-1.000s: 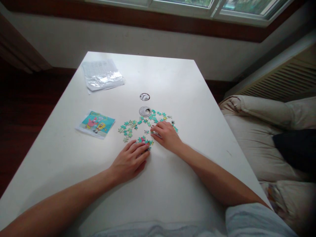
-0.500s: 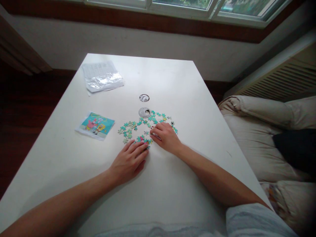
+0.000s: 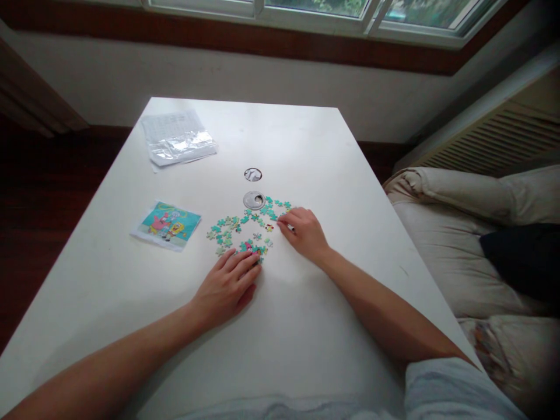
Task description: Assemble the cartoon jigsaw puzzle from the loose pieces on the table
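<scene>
Many small jigsaw puzzle pieces, mostly green and turquoise, lie loosely in a ring on the white table. A partly joined cluster of puzzle pieces with some pink sits at the near side. My left hand rests flat beside it, fingers stretched out and fingertips on its near edge. Over the right side of the ring, my right hand has its fingers curled and thumb close to the index finger. Whatever is between those fingertips is too small to make out. A red-and-yellow piece lies just left of them.
A picture sheet with cartoon figures lies left of the pieces. Farther back is a clear plastic bag with papers. A round metal grommet and a round hole are in the table. A cushioned sofa stands to the right.
My right hand has moved right and slightly away from me, uncovering pieces in the middle of the ring. My left hand stays by the cluster. The view has shifted slightly.
</scene>
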Demonstrator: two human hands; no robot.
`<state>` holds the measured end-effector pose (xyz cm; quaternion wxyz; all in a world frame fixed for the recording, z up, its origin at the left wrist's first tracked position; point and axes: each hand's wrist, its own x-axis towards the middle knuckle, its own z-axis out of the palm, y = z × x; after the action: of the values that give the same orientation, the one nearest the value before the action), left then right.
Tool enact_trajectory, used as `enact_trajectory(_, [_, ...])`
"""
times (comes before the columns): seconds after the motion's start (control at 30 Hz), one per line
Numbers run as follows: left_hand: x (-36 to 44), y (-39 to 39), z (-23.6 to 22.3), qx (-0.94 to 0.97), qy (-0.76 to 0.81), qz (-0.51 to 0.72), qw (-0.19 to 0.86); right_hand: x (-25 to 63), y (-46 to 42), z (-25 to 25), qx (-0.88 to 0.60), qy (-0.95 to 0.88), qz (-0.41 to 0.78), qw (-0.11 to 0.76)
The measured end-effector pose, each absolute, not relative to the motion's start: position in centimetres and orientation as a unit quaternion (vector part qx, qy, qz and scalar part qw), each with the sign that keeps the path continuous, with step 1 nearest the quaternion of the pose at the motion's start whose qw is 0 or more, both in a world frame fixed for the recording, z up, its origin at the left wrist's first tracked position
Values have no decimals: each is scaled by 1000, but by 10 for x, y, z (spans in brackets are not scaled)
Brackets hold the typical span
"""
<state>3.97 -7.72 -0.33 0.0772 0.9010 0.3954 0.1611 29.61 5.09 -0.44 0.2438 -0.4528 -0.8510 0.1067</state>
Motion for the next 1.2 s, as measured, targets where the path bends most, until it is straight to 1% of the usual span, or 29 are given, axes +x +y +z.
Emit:
enact_trajectory(0.07, [40, -77, -3, 901, 394, 161, 77, 310, 64, -6, -501, -821, 88, 261])
enact_trajectory(0.2, [39, -77, -3, 902, 393, 161, 74, 334, 86, -13, -548, -792, 73, 258])
enact_trajectory(0.5, [40, -77, -3, 904, 392, 156, 74, 335, 91, -20, -551, -793, 81, 247])
enact_trajectory(0.77, [41, -77, -3, 903, 392, 158, 69, 336, 97, -16, -549, -805, 100, 203])
enact_trajectory(0.87, [41, -77, -3, 903, 394, 157, 66, 337, 99, -14, -552, -802, 117, 198])
enact_trajectory(1.07, [42, -77, -3, 902, 398, 154, 71, 341, 89, -2, -520, -791, 212, 244])
enact_trajectory(1.13, [42, -77, -3, 901, 398, 155, 72, 340, 81, 5, -492, -801, 242, 239])
enact_trajectory(1.2, [42, -77, -4, 902, 398, 153, 71, 335, 71, 13, -453, -823, 267, 213])
